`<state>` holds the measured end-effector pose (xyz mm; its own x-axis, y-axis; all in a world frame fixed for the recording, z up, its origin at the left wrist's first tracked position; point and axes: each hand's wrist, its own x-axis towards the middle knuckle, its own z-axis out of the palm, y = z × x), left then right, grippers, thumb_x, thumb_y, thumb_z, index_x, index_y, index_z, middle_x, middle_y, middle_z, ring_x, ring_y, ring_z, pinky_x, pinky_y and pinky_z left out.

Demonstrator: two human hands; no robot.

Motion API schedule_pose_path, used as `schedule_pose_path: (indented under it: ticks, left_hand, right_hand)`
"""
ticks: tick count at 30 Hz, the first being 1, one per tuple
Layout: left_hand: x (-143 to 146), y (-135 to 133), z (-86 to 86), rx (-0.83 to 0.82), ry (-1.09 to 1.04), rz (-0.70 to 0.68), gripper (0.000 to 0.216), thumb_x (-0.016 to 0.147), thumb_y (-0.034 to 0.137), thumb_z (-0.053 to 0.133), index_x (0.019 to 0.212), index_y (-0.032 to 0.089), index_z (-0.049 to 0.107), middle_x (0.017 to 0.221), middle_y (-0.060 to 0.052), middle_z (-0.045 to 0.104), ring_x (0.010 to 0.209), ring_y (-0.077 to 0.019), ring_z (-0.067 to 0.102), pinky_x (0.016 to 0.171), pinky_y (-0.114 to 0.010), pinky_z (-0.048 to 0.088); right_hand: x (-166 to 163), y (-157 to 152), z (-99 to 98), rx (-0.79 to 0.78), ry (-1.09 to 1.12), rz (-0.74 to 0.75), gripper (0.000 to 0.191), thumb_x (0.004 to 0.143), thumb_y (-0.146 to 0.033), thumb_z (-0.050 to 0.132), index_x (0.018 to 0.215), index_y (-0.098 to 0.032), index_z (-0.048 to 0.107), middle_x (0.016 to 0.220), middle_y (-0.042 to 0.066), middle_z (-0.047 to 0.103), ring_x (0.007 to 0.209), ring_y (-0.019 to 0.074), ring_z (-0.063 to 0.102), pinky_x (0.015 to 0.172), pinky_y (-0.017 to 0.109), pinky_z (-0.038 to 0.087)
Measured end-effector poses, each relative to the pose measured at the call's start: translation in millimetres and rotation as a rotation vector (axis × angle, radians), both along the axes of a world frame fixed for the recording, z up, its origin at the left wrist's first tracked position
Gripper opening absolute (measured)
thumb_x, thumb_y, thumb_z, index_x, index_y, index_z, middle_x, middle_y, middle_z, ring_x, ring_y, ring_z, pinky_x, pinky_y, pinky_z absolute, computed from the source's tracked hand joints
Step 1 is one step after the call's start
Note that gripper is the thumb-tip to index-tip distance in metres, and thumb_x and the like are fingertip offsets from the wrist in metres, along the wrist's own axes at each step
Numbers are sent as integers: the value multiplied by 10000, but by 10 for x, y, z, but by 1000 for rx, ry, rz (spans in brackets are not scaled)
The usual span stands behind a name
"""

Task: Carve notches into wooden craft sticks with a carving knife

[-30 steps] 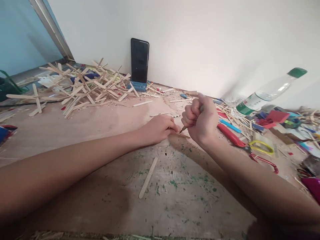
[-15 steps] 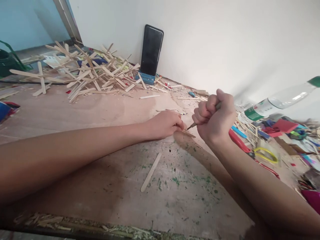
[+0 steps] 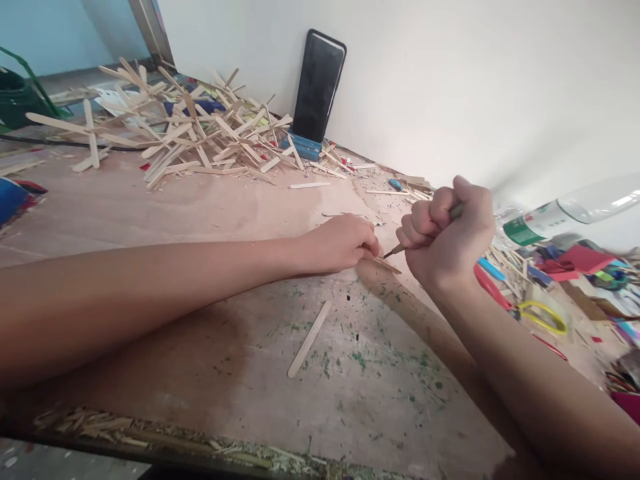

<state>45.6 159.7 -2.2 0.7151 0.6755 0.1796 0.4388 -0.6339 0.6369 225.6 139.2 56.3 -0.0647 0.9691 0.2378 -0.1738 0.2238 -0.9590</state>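
My left hand (image 3: 347,241) lies low over the table with its fingers bent, pressing down a wooden craft stick (image 3: 387,266); the stick's end sticks out past the fingertips. In a fist, my right hand (image 3: 447,233) grips a slim pointed tool (image 3: 395,251) whose exact kind I cannot make out. Its dark tip slants down to the held stick, close beside my left fingertips. Most of the tool's handle is hidden inside the fist. Nearer to me, a second craft stick (image 3: 310,340) rests flat on the tabletop (image 3: 200,207).
A tangled heap of craft sticks (image 3: 200,133) covers the back left. A phone (image 3: 319,87) leans upright in a blue stand (image 3: 303,147) against the wall. To the right are a plastic bottle (image 3: 545,223), yellow-and-red-handled scissors (image 3: 543,317) and assorted scraps.
The camera view has shifted a little, so the scene sits slightly higher and further right. Both hands keep the same grips, with the tool's tip still at the stick.
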Motion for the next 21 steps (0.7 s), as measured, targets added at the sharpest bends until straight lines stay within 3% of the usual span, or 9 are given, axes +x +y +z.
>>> schedule_pose_path:
  ticks: [10,21]
  left_hand:
    - [8,-16,16,55,45,50,238,1187,413,841,1229,179,834,1250,-74,856,1172,-254,836,1103,-500,728]
    - [10,0,5,90,88,88,250,1184,421,846,1216,174,830,1222,-68,855,1133,-245,838,1072,-484,734]
  right_hand:
    - [-41,37,-68,9,20,-23,714,890,-500,873,554,-272,285,545,-91,106,484,85,67,439,305,123]
    - [-64,42,-109,18,16,-37,706,902,-504,861,545,-273,297,535,-92,114,479,83,67,426,297,131]
